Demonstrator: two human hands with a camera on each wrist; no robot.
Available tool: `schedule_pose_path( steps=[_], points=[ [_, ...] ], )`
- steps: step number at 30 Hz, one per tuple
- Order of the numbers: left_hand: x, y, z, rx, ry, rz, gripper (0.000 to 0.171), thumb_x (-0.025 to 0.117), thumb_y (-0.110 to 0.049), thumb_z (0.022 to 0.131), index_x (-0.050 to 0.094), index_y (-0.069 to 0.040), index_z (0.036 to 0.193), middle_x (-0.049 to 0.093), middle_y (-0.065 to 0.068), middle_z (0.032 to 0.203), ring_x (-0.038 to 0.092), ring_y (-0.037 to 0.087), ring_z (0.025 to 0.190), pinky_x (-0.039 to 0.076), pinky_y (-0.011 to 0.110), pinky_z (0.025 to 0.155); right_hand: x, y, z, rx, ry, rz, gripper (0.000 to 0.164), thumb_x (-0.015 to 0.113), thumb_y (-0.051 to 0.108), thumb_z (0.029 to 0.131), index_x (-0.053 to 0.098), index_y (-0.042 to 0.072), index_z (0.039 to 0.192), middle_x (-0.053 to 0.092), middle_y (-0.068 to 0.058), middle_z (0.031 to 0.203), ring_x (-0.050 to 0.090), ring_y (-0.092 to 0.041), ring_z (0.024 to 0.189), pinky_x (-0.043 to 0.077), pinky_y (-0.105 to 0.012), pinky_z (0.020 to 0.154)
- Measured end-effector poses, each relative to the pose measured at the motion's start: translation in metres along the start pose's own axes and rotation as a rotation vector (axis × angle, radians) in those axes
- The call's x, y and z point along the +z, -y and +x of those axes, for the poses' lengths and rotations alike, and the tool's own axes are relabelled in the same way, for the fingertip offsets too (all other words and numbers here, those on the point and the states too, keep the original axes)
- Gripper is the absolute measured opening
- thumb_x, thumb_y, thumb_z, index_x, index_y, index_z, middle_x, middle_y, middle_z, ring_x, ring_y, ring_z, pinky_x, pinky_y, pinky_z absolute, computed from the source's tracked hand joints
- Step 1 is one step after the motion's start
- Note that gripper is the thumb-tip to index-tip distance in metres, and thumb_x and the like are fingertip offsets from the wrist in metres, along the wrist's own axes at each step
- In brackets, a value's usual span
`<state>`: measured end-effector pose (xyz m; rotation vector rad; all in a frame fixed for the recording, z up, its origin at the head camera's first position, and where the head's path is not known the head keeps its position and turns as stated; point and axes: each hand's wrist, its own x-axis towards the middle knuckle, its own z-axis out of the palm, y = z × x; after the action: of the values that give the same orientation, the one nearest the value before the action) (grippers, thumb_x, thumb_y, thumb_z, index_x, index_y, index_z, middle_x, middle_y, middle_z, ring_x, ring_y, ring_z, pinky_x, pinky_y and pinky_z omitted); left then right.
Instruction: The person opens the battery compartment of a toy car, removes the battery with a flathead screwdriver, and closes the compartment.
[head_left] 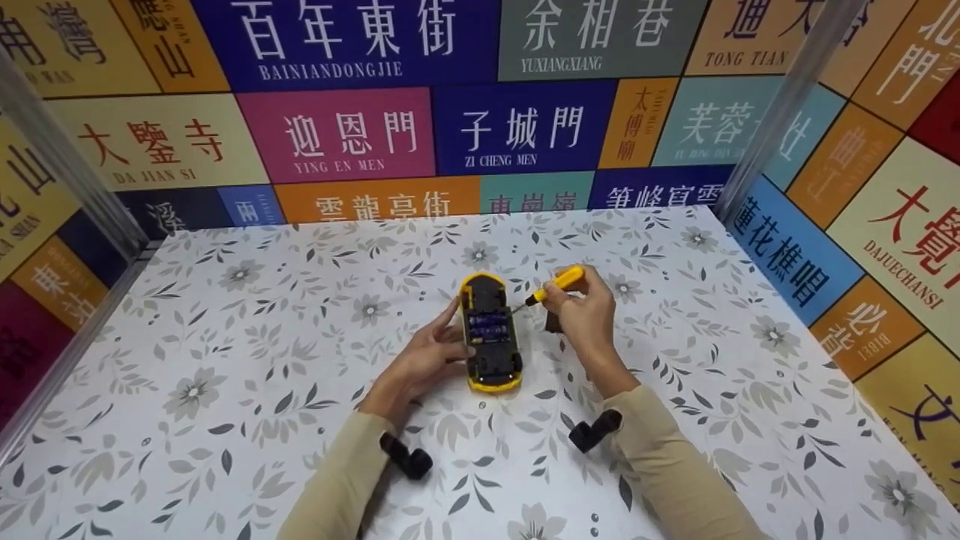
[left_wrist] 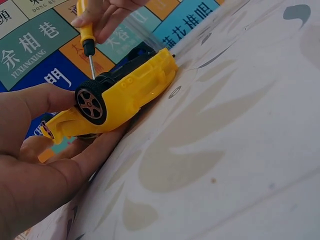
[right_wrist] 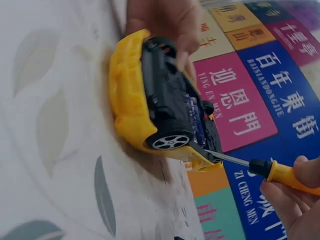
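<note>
A yellow toy car is turned underside up over the table, showing its black base and a purple-blue section in the middle. From its left side my left hand grips it, thumb near the wheel and fingers beneath the body in the left wrist view. My right hand holds a screwdriver with a yellow handle and black collar. Its metal shaft slants to the edge of the car's underside, close by a wheel. A small dark piece shows just under the right hand.
The table wears a white cover printed with grey leaves and flowers. Panels of coloured signs stand behind it and at both sides, with metal posts at the corners. Black wrist cameras sit by both sleeves.
</note>
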<state>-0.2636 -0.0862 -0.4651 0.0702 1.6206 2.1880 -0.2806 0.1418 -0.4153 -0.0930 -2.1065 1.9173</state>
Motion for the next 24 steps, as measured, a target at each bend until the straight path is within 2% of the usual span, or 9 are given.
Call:
schedule_pose_path(
  steps=[4,6,7,8,10,14,17,21,24],
  points=[
    [-0.003,0.002,0.0,0.001,0.017,-0.032,0.098,0.051,0.017,0.086,0.008,-0.027,0.162,0.04,0.024,0.156,0.067,0.029,0.108,0.058,0.048,0.098,-0.007,-0.008,0.011,0.27,0.014,0.171,0.026,0.064,0.004,0.095,0.053,-0.002,0.118,0.061,-0.007,0.096,0.069,-0.007,0.077,0.063,-0.022,0.075],
    [-0.003,0.003,-0.001,-0.003,0.024,-0.045,0.098,0.051,0.017,0.086,0.007,-0.027,0.162,0.04,0.025,0.155,0.067,0.029,0.108,0.057,0.05,0.099,-0.01,-0.011,0.015,0.351,0.019,0.207,0.024,0.062,0.006,0.097,0.052,-0.001,0.118,0.062,-0.007,0.098,0.069,-0.008,0.078,0.062,-0.021,0.075],
    [-0.002,0.003,0.0,-0.005,0.027,-0.053,0.099,0.051,0.017,0.086,0.007,-0.027,0.162,0.04,0.026,0.155,0.067,0.03,0.108,0.056,0.051,0.1,-0.012,-0.012,0.015,0.364,0.021,0.202,0.024,0.061,0.007,0.097,0.052,0.0,0.118,0.062,-0.007,0.099,0.069,-0.008,0.079,0.062,-0.021,0.075],
    [-0.001,0.003,0.0,-0.005,0.028,-0.054,0.099,0.052,0.017,0.087,0.007,-0.027,0.162,0.041,0.026,0.154,0.067,0.031,0.109,0.056,0.052,0.1,-0.013,-0.011,0.015,0.358,0.026,0.181,0.024,0.062,0.007,0.097,0.052,0.001,0.118,0.062,-0.008,0.101,0.069,-0.009,0.081,0.062,-0.021,0.076],
    [0.002,0.003,0.0,-0.007,0.028,-0.049,0.099,0.052,0.017,0.087,0.007,-0.028,0.162,0.042,0.026,0.153,0.067,0.031,0.11,0.056,0.052,0.099,-0.014,-0.008,0.014,0.291,0.03,0.121,0.025,0.063,0.006,0.096,0.053,0.001,0.118,0.06,-0.01,0.106,0.069,-0.012,0.086,0.062,-0.021,0.078],
    [0.004,0.002,0.001,-0.006,0.021,-0.033,0.099,0.053,0.017,0.085,0.009,-0.029,0.162,0.044,0.026,0.151,0.066,0.031,0.11,0.058,0.051,0.097,-0.013,0.003,0.008,0.056,0.046,-0.064,0.026,0.068,0.005,0.093,0.056,-0.002,0.116,0.061,-0.013,0.111,0.07,-0.018,0.091,0.062,-0.022,0.078],
    [0.004,0.002,0.002,-0.005,0.014,-0.031,0.099,0.052,0.017,0.085,0.01,-0.029,0.162,0.045,0.025,0.151,0.066,0.031,0.111,0.058,0.05,0.096,-0.016,0.012,0.005,-0.082,0.007,-0.114,0.024,0.069,0.002,0.091,0.059,-0.003,0.112,0.063,-0.015,0.106,0.071,-0.017,0.087,0.063,-0.021,0.076],
    [0.002,0.001,0.001,-0.003,0.009,-0.026,0.099,0.052,0.017,0.085,0.01,-0.028,0.162,0.045,0.026,0.151,0.066,0.032,0.11,0.059,0.049,0.096,-0.023,0.022,0.007,-0.131,-0.062,-0.054,0.021,0.069,-0.001,0.089,0.059,-0.004,0.107,0.063,-0.013,0.098,0.07,-0.009,0.078,0.063,-0.021,0.075],
    [0.002,0.0,0.001,-0.006,0.004,-0.024,0.099,0.052,0.017,0.085,0.011,-0.027,0.162,0.044,0.025,0.151,0.067,0.031,0.109,0.058,0.049,0.096,-0.025,0.027,0.007,-0.112,-0.027,-0.025,0.021,0.07,0.0,0.089,0.059,-0.005,0.107,0.062,-0.012,0.099,0.068,-0.007,0.076,0.063,-0.022,0.075]
  ],
)
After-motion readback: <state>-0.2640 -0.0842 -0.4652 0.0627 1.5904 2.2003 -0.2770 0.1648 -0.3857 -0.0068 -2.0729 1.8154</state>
